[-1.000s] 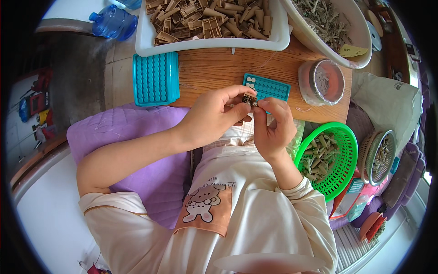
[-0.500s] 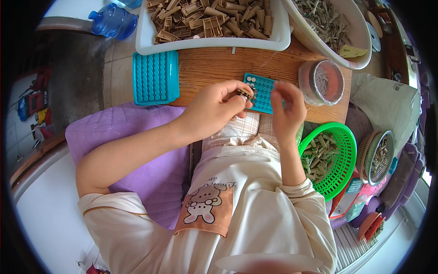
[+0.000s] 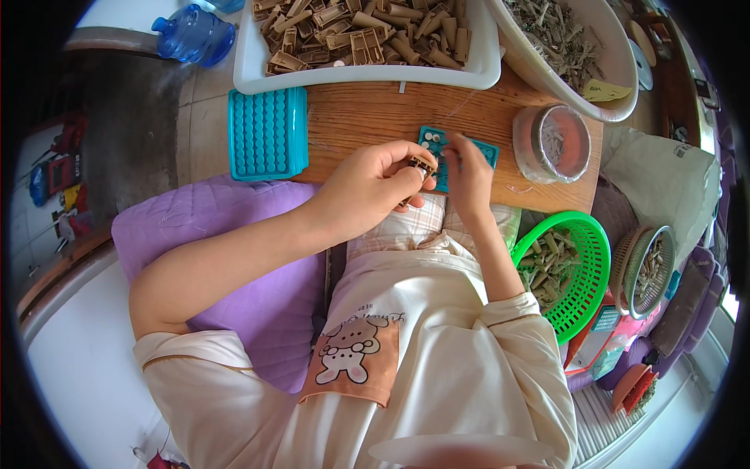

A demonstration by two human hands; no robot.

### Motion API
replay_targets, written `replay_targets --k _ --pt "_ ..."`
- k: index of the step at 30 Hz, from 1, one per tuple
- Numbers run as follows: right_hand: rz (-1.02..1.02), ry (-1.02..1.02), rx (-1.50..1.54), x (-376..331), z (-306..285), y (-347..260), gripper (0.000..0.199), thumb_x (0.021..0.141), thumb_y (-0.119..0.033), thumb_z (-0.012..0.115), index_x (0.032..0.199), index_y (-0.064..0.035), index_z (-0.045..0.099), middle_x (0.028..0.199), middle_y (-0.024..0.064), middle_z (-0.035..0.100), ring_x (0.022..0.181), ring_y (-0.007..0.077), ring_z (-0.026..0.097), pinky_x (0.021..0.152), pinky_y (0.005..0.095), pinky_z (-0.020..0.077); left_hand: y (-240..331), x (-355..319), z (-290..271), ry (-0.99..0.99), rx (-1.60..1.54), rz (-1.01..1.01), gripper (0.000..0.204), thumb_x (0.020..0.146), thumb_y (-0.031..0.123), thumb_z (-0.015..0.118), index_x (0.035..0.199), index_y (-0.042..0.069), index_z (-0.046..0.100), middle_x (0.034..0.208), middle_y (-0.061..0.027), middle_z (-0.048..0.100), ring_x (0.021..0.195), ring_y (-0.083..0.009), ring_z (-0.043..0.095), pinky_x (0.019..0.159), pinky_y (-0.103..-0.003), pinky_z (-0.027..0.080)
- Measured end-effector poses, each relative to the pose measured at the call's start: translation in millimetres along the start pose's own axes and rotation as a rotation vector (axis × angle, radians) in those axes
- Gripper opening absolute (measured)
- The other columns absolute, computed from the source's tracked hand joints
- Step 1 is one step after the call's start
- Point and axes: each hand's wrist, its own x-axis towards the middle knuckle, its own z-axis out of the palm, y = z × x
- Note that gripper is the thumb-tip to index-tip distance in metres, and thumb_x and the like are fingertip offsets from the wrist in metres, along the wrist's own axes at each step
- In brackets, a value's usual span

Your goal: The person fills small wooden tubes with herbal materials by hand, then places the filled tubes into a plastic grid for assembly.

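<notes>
My left hand [image 3: 373, 186] is closed around a small brown plastic housing [image 3: 423, 165], its open side facing up and metallic parts showing inside. Just to the right, my right hand [image 3: 471, 178] reaches over a small teal tray [image 3: 486, 150] with rows of round recesses. The thumb and fingertips of that hand are drawn together beside the housing; whatever is between them is too small to make out. A few white round pieces [image 3: 427, 137] lie at the tray's far left corner. Part of the tray is hidden behind my right hand.
A stack of teal trays [image 3: 268, 134] stands on the left of the wooden table [image 3: 351, 109]. Behind is a white bin [image 3: 375, 76] of brown housings. On the right are a round tub [image 3: 625, 102], a lined cup [image 3: 551, 144] of small pieces and a green basket [image 3: 598, 258].
My right hand has moved left and inward, from the tray's right side to close by the housing. My left hand keeps its hold, with the housing turned slightly.
</notes>
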Motion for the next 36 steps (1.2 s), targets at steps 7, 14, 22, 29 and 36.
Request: replay_targets --k 7,14,22,29,36 --pt "-0.002 0.367 0.702 -6 -39 -77 0.021 0.071 0.009 0.056 0.090 0.0028 0.048 0.077 0.0111 0.058 0.073 0.0160 0.057 0.066 0.0262 0.0466 -4 -4 4 -0.010 0.087 0.066 0.026 0.086 0.010 0.044 0.111 0.001 0.045 0.091 -0.0047 0.055 0.078 -0.0093 0.056 0.065 -0.021 0.046" --pt "-0.287 0.397 0.454 -10 -27 -83 0.022 0.068 0.009 0.060 0.084 0.0004 0.049 0.074 0.0099 0.058 0.069 0.0215 0.058 0.062 0.0284 0.0479 -4 -4 9 0.013 0.131 0.126 0.026 0.085 0.006 0.044 0.110 0.000 0.046 0.084 -0.0046 0.057 0.076 -0.0089 0.056 0.064 -0.021 0.046" --pt "-0.096 -0.065 0.333 9 -64 -100 0.022 0.067 0.005 0.060 0.085 -0.0015 0.050 0.071 0.0080 0.054 0.063 0.0207 0.054 0.055 0.0273 0.0443 -6 -9 7 0.108 0.532 0.250 0.022 0.081 0.006 0.050 0.103 0.000 0.050 0.073 -0.0065 0.060 0.065 -0.0104 0.057 0.060 -0.025 0.045" --pt "0.087 -0.576 0.468 46 -87 -95 0.039 0.064 -0.001 0.064 0.099 -0.0040 0.050 0.084 0.0054 0.053 0.070 0.0157 0.052 0.060 0.0272 0.0428 -10 -11 14 0.083 0.441 0.305 0.022 0.079 0.010 0.050 0.099 0.000 0.052 0.068 -0.0156 0.058 0.061 -0.0230 0.059 0.055 -0.032 0.044" --pt "-0.011 -0.668 0.610 128 -57 -66 0.036 0.069 -0.018 0.065 0.100 -0.0026 0.053 0.085 0.0080 0.058 0.074 0.0146 0.055 0.064 0.0264 0.0441 -1 -6 4 0.009 -0.129 0.036 0.021 0.085 0.014 0.042 0.104 0.005 0.047 0.090 -0.0035 0.054 0.075 -0.0083 0.053 0.066 -0.022 0.045"
